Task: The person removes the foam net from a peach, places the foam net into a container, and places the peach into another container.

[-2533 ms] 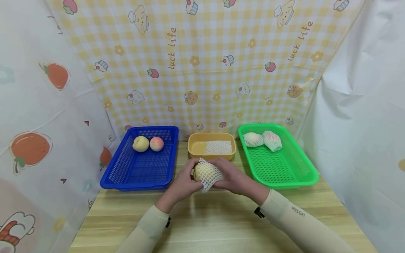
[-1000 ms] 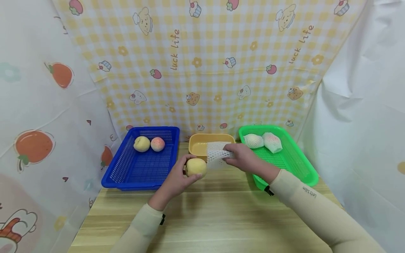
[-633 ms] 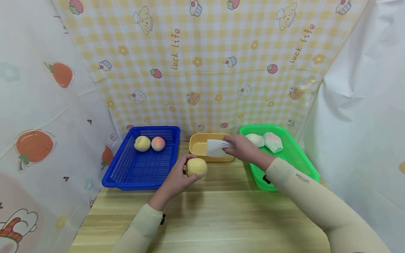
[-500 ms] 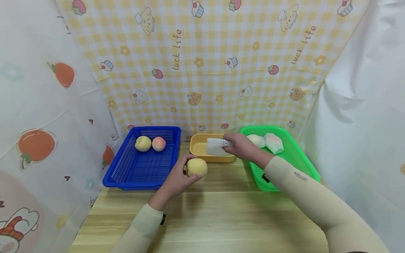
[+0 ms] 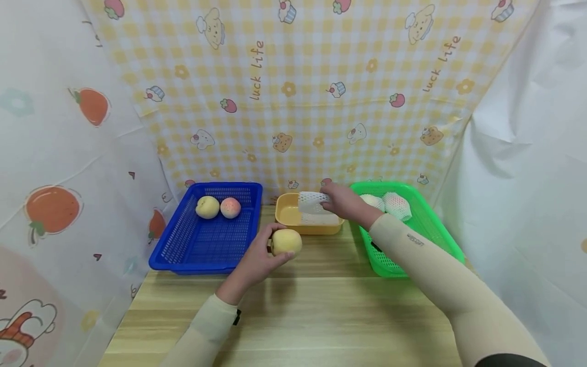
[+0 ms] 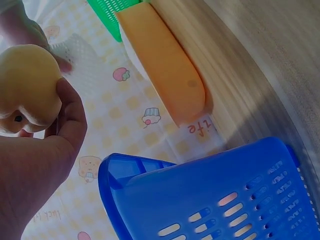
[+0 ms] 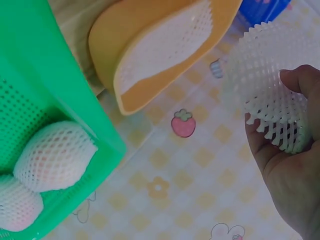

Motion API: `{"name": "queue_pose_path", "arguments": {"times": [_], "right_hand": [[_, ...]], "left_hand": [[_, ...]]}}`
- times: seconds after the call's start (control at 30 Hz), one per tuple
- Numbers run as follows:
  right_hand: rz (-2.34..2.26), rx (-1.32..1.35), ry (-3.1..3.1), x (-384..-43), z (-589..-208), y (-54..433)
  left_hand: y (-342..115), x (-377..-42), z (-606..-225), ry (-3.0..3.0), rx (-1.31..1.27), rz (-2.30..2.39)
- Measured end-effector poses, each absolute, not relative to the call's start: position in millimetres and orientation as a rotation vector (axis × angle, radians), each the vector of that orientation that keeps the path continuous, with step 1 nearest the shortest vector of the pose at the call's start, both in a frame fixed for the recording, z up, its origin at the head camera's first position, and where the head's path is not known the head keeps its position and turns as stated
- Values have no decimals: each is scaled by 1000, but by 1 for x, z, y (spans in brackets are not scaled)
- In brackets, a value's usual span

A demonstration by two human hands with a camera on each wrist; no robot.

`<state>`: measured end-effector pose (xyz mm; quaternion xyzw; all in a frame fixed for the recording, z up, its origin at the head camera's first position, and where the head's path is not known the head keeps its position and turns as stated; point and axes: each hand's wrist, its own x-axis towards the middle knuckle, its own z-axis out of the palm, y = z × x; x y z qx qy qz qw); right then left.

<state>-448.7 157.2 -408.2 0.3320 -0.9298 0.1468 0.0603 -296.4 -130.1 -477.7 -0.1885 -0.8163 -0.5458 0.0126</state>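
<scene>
My left hand (image 5: 260,256) grips a yellow peach (image 5: 287,242) above the table, fingers and thumb round its sides; the left wrist view shows the dark stem hollow of the peach (image 6: 31,85). My right hand (image 5: 341,200) pinches a white foam fruit net (image 5: 311,202) by one end, thumb on top and fingers beneath. That foam net (image 7: 270,70) is hollow and hangs over the yellow tub (image 5: 286,216), where another white foam net (image 5: 323,219) lies. In the right wrist view, the right hand (image 7: 295,165) is partly cut off by the frame edge.
At the left stands a blue basket (image 5: 206,265) with a yellow peach (image 5: 208,207) and a pink peach (image 5: 230,208). A green basket (image 5: 440,239) at the right holds two net-wrapped fruits (image 5: 397,205). A checked cloth (image 5: 293,117) hangs behind the wooden table (image 5: 312,321).
Earlier the foam net covered part of the peach between both hands. My right hand has drawn it off and carried it up over the tub. My left hand keeps holding the peach nearly still.
</scene>
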Motion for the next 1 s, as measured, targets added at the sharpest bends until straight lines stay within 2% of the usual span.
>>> {"name": "queue_pose_path", "arguments": {"times": [0.3,0.67,1.0], "right_hand": [[289,979,-2789,-485,-414,145],[55,906,-2712,-509,-435,122],[-44,826,-2755,-526,-464,125]], "left_hand": [[-131,-298,-480,-2544,-609,-1710],[-135,-297,-477,-2545,-607,-1683],[-139,-294,-474,-2546,-610,-1665]]}}
